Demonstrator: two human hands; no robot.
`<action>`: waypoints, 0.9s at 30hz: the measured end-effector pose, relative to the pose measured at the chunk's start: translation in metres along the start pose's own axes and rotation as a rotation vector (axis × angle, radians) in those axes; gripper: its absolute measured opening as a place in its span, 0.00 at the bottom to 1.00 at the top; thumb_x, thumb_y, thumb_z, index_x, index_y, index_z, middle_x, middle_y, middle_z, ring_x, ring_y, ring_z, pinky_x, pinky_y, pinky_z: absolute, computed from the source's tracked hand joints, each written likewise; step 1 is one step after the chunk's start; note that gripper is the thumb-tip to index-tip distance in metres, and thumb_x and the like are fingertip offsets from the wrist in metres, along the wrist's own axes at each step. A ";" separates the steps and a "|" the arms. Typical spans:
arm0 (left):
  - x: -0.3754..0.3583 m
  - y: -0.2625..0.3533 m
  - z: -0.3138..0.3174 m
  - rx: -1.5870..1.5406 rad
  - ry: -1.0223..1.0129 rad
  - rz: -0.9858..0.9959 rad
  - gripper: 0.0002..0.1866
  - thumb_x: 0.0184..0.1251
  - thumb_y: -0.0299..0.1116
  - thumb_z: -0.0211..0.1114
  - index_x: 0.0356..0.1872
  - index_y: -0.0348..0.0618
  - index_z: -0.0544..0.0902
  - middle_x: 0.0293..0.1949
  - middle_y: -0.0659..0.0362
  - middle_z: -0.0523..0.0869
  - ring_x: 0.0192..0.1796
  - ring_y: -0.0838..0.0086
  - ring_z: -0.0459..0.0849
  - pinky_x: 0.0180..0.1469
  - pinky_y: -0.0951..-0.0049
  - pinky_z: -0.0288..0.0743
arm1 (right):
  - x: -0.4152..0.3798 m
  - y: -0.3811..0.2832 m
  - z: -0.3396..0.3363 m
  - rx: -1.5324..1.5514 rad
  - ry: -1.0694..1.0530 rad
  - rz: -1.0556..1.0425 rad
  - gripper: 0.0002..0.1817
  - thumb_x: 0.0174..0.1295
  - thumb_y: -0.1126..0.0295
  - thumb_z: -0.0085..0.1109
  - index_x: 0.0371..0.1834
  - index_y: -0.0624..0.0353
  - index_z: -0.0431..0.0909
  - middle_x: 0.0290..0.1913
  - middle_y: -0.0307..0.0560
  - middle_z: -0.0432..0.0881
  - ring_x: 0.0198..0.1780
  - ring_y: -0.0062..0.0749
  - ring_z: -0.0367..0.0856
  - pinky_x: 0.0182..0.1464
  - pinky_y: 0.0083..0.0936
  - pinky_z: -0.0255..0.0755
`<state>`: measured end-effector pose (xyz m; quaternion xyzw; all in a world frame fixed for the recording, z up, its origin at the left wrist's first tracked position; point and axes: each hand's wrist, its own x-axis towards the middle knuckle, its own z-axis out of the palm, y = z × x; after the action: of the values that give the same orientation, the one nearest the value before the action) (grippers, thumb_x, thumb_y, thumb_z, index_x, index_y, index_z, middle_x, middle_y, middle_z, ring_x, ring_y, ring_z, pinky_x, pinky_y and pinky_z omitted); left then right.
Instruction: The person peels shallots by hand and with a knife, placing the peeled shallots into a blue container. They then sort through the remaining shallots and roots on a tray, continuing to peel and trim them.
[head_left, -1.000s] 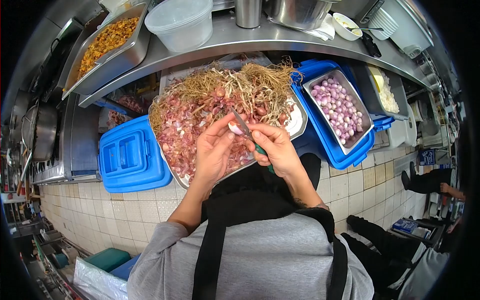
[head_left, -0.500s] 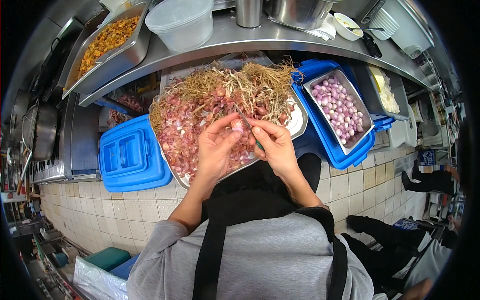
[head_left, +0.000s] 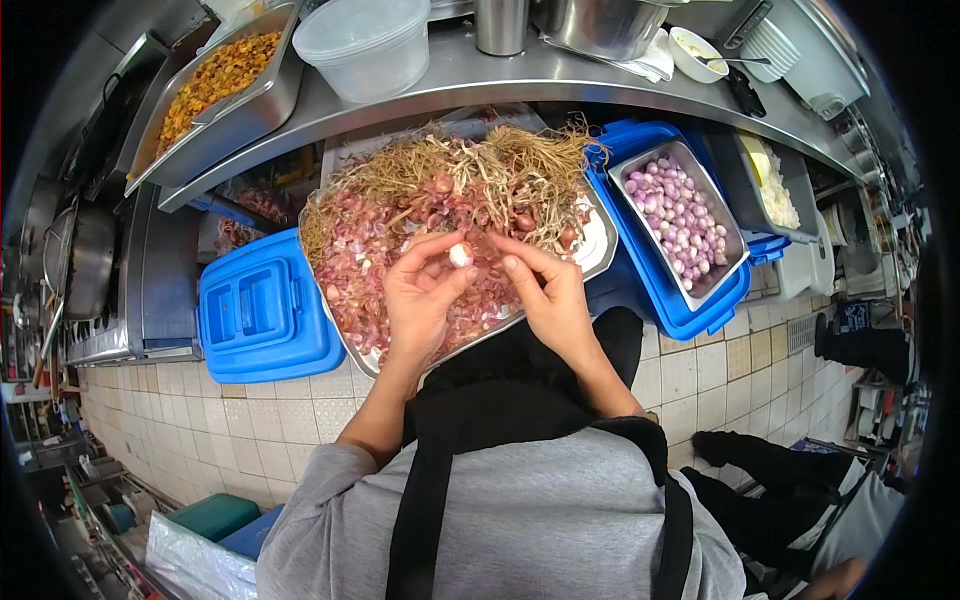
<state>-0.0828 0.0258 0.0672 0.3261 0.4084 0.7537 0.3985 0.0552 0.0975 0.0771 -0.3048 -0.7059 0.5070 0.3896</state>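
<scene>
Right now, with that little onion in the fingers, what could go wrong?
The onion is pinched in the left hand above loose skins, so it might slip and get lost among them. The skins lie close to the near edge of the tray, so a bump could spill some onto the floor.

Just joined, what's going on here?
A person's left hand pinches a small, pale shallot over a tray heaped with reddish skins and dry, stringy roots. The right hand is close beside it, thumb and index finger reaching toward the shallot; whether it holds anything is unclear. To the right, a metal pan of pale purple bulbs sits on a blue plastic piece.
</scene>
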 end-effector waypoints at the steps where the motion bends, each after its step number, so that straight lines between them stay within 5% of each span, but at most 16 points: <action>1: 0.000 0.000 -0.002 0.028 -0.003 0.019 0.21 0.52 0.09 0.62 0.49 0.31 0.76 0.49 0.56 0.73 0.49 0.72 0.79 0.51 0.73 0.78 | 0.000 -0.008 -0.004 -0.016 -0.086 0.018 0.14 0.63 0.73 0.53 0.51 0.63 0.78 0.44 0.55 0.83 0.45 0.34 0.82 0.48 0.25 0.72; 4: 0.000 0.000 -0.006 0.094 0.003 0.056 0.20 0.50 0.08 0.62 0.47 0.30 0.77 0.51 0.57 0.71 0.49 0.73 0.79 0.50 0.74 0.78 | -0.002 -0.014 -0.005 0.097 -0.228 0.043 0.15 0.64 0.76 0.52 0.54 0.64 0.76 0.51 0.49 0.81 0.49 0.24 0.78 0.51 0.22 0.71; 10: -0.003 0.004 -0.004 0.175 0.007 0.078 0.20 0.49 0.08 0.62 0.46 0.29 0.77 0.51 0.56 0.71 0.48 0.73 0.79 0.49 0.75 0.78 | -0.001 -0.018 -0.002 0.072 -0.213 -0.082 0.16 0.62 0.78 0.53 0.54 0.64 0.76 0.50 0.51 0.81 0.50 0.28 0.79 0.52 0.22 0.70; 13: -0.005 0.003 0.000 0.146 0.011 0.098 0.19 0.49 0.08 0.62 0.46 0.29 0.77 0.49 0.55 0.72 0.48 0.72 0.79 0.50 0.74 0.78 | -0.003 -0.014 0.000 0.042 -0.162 -0.109 0.16 0.60 0.76 0.56 0.53 0.61 0.77 0.41 0.52 0.83 0.36 0.32 0.81 0.41 0.23 0.73; 16: -0.006 -0.002 0.000 0.090 0.010 0.119 0.19 0.49 0.08 0.63 0.45 0.29 0.77 0.49 0.55 0.73 0.49 0.71 0.79 0.51 0.73 0.78 | -0.005 -0.011 0.000 -0.022 -0.144 -0.128 0.16 0.62 0.75 0.54 0.53 0.62 0.77 0.36 0.47 0.83 0.31 0.26 0.77 0.36 0.20 0.71; 22: -0.009 -0.003 0.002 -0.030 -0.025 0.075 0.19 0.51 0.09 0.64 0.46 0.30 0.77 0.51 0.54 0.74 0.53 0.70 0.78 0.55 0.71 0.77 | -0.001 -0.006 -0.013 0.809 -0.311 0.441 0.15 0.68 0.71 0.49 0.55 0.61 0.75 0.29 0.38 0.76 0.23 0.14 0.67 0.23 0.10 0.59; 23: -0.010 -0.003 0.002 -0.037 -0.038 0.076 0.19 0.51 0.09 0.63 0.47 0.30 0.77 0.51 0.54 0.74 0.54 0.69 0.78 0.55 0.71 0.76 | -0.001 -0.007 -0.011 0.823 -0.270 0.467 0.15 0.68 0.70 0.50 0.56 0.61 0.75 0.27 0.38 0.74 0.20 0.12 0.62 0.20 0.09 0.54; 27: -0.007 -0.002 0.006 -0.019 -0.063 0.101 0.20 0.51 0.10 0.63 0.48 0.33 0.77 0.53 0.53 0.73 0.54 0.70 0.76 0.55 0.71 0.75 | 0.001 -0.003 -0.007 0.636 -0.152 0.364 0.14 0.67 0.71 0.51 0.54 0.61 0.76 0.28 0.39 0.76 0.22 0.12 0.64 0.22 0.10 0.57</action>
<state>-0.0737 0.0226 0.0667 0.3660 0.3715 0.7660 0.3758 0.0604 0.1008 0.0813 -0.2506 -0.4741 0.7832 0.3147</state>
